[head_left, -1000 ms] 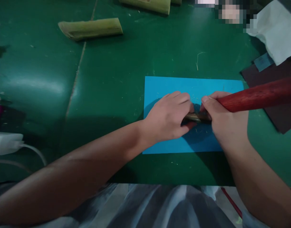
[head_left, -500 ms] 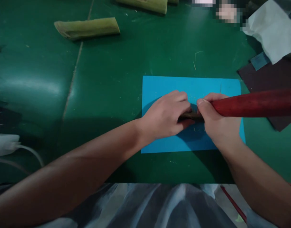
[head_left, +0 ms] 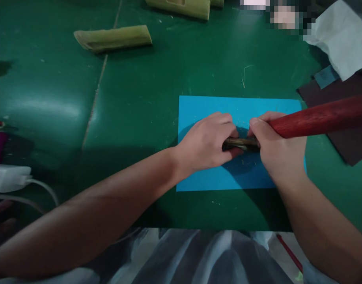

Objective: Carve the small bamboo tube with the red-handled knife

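Observation:
My left hand (head_left: 209, 140) is closed around one end of a slim, dark brown stick-like piece (head_left: 240, 143), which lies low over a blue sheet (head_left: 198, 180). My right hand (head_left: 281, 144) grips a tool by its thick red wooden handle (head_left: 323, 118), with the thumb toward the stick. The handle slants up to the right and leaves the view. Behind my fingers the tool's working end is hidden. The right fingers meet the stick's right end, close to my left hand. Small pale shavings dot the sheet.
On the green table (head_left: 133, 90) lie a cut bamboo piece (head_left: 114, 38) and another bamboo section (head_left: 181, 8) farther back. Dark brown sheets (head_left: 351, 146) and white crumpled paper (head_left: 343, 39) are at right. A white plug (head_left: 11, 178) with a cable sits left.
The right hand has shifted slightly right, and the handle now tilts more upward to the right. More of the dark stick shows between the hands. The view has moved a little.

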Motion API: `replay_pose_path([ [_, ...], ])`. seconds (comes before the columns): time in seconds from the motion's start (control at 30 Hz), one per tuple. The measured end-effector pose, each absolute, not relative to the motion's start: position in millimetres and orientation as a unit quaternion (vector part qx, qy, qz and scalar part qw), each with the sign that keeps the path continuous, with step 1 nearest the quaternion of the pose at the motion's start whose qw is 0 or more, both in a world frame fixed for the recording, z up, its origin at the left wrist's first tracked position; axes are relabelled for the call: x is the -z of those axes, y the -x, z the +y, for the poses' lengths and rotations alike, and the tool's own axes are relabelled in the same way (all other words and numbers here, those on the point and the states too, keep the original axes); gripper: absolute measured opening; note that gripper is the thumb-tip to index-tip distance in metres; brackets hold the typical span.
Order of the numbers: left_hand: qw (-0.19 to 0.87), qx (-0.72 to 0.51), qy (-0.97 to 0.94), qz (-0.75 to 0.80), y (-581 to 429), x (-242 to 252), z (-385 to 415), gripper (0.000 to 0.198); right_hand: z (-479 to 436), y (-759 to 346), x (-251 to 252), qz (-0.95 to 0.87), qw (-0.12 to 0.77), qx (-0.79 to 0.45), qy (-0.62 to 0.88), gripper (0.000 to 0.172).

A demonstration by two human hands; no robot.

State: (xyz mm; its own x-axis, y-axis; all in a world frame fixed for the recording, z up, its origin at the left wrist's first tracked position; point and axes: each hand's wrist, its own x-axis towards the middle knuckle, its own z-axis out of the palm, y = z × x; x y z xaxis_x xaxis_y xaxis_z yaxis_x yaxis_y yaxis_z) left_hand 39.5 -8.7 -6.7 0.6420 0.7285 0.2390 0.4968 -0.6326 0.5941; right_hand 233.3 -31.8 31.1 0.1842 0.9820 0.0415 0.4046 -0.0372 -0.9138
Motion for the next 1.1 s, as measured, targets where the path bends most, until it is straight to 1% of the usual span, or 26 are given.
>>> replay_pose_path([
  [0.17, 0.242, -0.246, -0.872, 0.348, -41.3, 6.7, -9.2, 0.016, -30.3, -229.8, -35.1, -0.538, 0.414, -0.326, 0.658, 0.027],
  [0.33, 0.246, -0.225, -0.879, 0.341, -41.9, 5.4, -7.0, 0.015, -30.2, -234.2, -34.4, -0.556, 0.389, -0.320, 0.661, 0.029],
  [0.5, 0.255, -0.217, -0.881, 0.336, -41.8, 5.4, -4.7, 0.015, -33.2, -238.3, -32.2, -0.566, 0.384, -0.327, 0.652, 0.038],
  [0.57, 0.252, -0.218, -0.879, 0.341, -41.5, 6.0, -4.1, 0.017, -33.5, -238.6, -31.6, -0.557, 0.402, -0.331, 0.647, 0.037],
  [0.63, 0.248, -0.219, -0.880, 0.341, -41.3, 6.6, -3.7, 0.018, -32.7, -238.8, -30.2, -0.550, 0.423, -0.325, 0.643, 0.032],
  [0.77, 0.242, -0.221, -0.881, 0.342, -41.9, 6.6, -3.5, 0.020, -29.9, -237.5, -27.4, -0.557, 0.416, -0.321, 0.643, 0.025],
  [0.9, 0.241, -0.213, -0.881, 0.348, -42.8, 4.8, -3.6, 0.019, -29.5, -234.1, -27.8, -0.538, 0.438, -0.324, 0.644, 0.029],
  [1.03, 0.250, -0.210, -0.881, 0.344, -42.2, 3.6, -3.5, 0.020, -29.1, -233.9, -30.6, -0.552, 0.410, -0.338, 0.642, 0.029],
  [1.1, 0.257, -0.210, -0.880, 0.340, -41.6, 3.9, -3.4, 0.020, -27.7, -233.9, -32.4, -0.549, 0.412, -0.347, 0.639, 0.032],
])
